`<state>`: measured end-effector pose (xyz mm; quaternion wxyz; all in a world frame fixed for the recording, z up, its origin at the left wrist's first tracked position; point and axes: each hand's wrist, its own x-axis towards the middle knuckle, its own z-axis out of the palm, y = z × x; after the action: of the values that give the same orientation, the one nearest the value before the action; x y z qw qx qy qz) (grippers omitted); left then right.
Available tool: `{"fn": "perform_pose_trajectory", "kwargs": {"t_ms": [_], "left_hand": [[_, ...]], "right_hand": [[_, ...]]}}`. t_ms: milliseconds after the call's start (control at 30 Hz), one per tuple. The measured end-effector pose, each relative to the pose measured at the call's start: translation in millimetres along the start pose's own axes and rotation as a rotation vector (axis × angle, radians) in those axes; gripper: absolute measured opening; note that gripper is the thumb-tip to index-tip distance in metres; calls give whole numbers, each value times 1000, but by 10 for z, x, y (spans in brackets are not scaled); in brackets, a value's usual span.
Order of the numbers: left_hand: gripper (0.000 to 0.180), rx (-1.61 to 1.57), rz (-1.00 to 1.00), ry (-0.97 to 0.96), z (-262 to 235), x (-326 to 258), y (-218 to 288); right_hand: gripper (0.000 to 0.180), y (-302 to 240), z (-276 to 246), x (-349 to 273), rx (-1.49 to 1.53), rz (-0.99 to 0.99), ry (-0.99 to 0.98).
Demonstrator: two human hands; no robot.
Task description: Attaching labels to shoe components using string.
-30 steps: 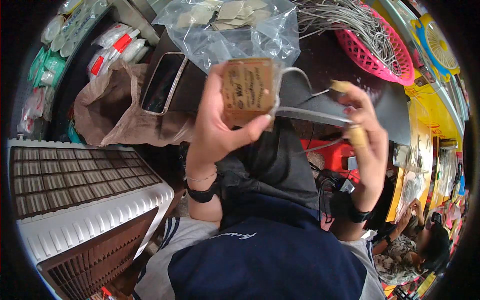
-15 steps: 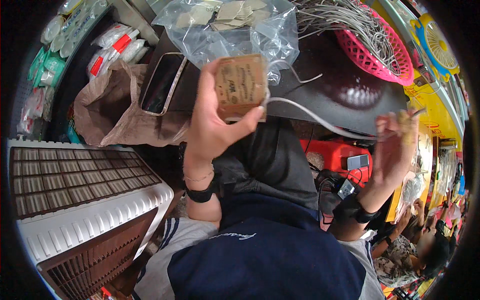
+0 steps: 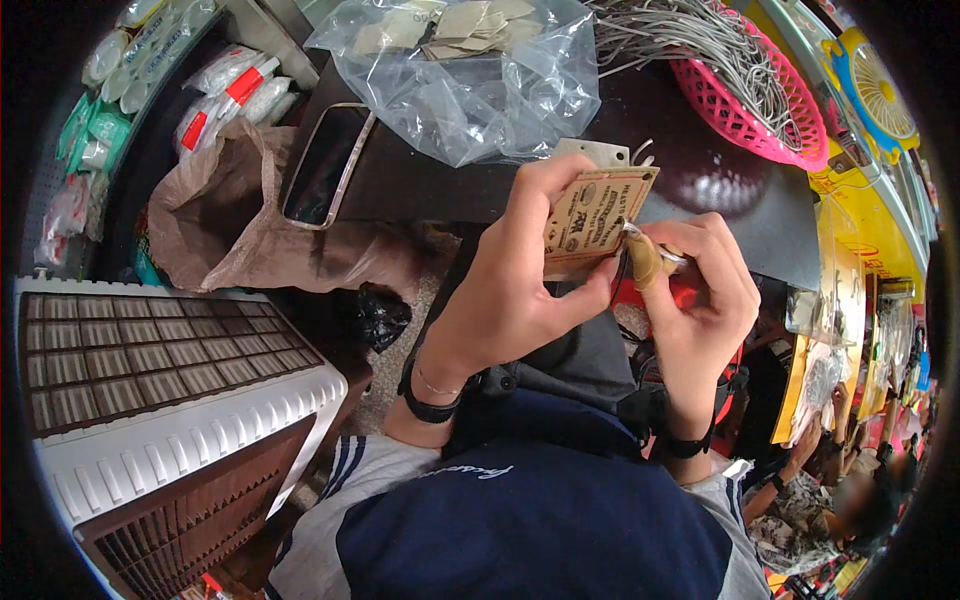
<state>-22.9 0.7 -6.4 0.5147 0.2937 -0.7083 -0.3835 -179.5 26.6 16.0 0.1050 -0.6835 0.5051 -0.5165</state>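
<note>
My left hand [image 3: 500, 285] is closed around a stack of printed tan cardboard tags [image 3: 597, 215] with small holes at the corners. The tags stand tilted, their printed side toward me, and another card edge shows behind the front one. Against the right edge of the tags, my right hand [image 3: 705, 300] pinches a white cord [image 3: 672, 257] between thumb and curled fingers. A tan wrapping covers one of its digits. Cord ends [image 3: 643, 152] stick out beyond the top of the stack. Whether the cord passes through a hole cannot be made out.
A clear plastic bag [image 3: 470, 110] with loose cards lies on the dark table [image 3: 430, 185]. To its right is a pink basket [image 3: 805, 125] of grey cords. A phone [image 3: 325, 165] and a brown bag [image 3: 225, 225] are left; a white air cooler [image 3: 190, 400] stands beside me.
My right hand has come leftward from far right to the tags, and the long stretched cord is now bunched there. My left hand has shifted right and tilted the tags.
</note>
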Motion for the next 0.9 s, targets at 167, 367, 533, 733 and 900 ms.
{"fn": "perform_pose_trajectory", "kwargs": {"t_ms": [167,367,533,733,900], "left_hand": [[65,41,45,18,33,-8,-20],[58,133,137,29,115,19,27],[57,141,167,19,134,23,42],[56,173,191,10,109,43,20],[54,206,220,28,110,50,3]], "right_hand": [[17,-44,-29,-11,-62,67,-2],[19,-109,-22,-21,-163,38,32],[21,-113,-6,-40,-215,2,26],[15,-128,-4,-7,-202,8,5],[15,-76,13,-62,-147,67,-9]]}}
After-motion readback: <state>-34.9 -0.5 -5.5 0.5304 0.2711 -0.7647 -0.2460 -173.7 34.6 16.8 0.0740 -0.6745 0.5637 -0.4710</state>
